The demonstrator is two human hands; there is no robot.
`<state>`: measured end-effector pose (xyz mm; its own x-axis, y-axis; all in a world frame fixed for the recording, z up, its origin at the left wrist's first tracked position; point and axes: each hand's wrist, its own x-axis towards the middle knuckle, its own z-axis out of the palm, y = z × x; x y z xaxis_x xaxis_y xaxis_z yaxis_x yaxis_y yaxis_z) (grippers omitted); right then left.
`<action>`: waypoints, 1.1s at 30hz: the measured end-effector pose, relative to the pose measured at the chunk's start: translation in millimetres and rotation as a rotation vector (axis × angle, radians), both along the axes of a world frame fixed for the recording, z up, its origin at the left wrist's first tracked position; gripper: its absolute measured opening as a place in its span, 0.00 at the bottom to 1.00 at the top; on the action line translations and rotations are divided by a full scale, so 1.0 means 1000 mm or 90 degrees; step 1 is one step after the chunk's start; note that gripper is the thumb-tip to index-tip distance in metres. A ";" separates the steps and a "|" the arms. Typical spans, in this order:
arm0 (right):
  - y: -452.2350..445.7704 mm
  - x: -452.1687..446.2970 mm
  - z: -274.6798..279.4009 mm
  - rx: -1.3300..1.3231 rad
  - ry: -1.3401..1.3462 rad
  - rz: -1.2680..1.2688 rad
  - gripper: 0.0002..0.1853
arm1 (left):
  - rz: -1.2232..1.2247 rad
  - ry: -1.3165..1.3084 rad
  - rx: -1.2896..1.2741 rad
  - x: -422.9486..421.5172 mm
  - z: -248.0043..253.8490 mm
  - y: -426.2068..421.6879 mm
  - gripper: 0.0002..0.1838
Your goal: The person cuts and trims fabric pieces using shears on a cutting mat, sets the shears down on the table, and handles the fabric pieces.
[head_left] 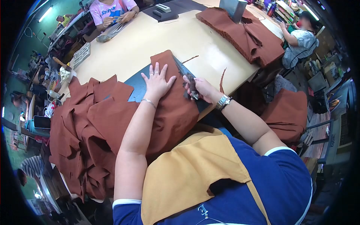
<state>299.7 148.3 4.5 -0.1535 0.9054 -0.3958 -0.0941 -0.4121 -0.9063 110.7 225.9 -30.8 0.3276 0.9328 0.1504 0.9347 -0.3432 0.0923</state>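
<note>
My left hand (pixel 159 82) lies flat with fingers spread on a piece of rust-brown fabric (pixel 176 108). Beneath that fabric, a blue-grey sheet (pixel 139 80) shows at the sides. My right hand (pixel 204 89) is closed around the dark handles of a pair of scissors (pixel 192 85), at the fabric's right edge. Their blades point away from me along that edge, and I cannot tell how far apart they are. To the left, a large heap of the same brown fabric (pixel 93 123) hangs over the table's near edge.
Thin brown offcuts (pixel 222 80) lie on the pale table (pixel 150 45). A brown fabric stack (pixel 243 37) with a metal block (pixel 233 9) sits at the far right. One person (pixel 112 13) works across the table, another (pixel 300 39) at right. A wooden-handled brush (pixel 62 63) lies at left.
</note>
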 end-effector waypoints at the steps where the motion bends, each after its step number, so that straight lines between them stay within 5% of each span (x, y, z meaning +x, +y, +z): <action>1: 0.004 0.000 0.001 -0.001 0.002 -0.002 0.24 | -0.005 -0.003 -0.001 0.000 0.000 -0.001 0.39; 33: 0.021 0.001 0.007 -0.017 0.007 -0.013 0.22 | -0.035 -0.018 0.013 -0.001 -0.001 -0.024 0.38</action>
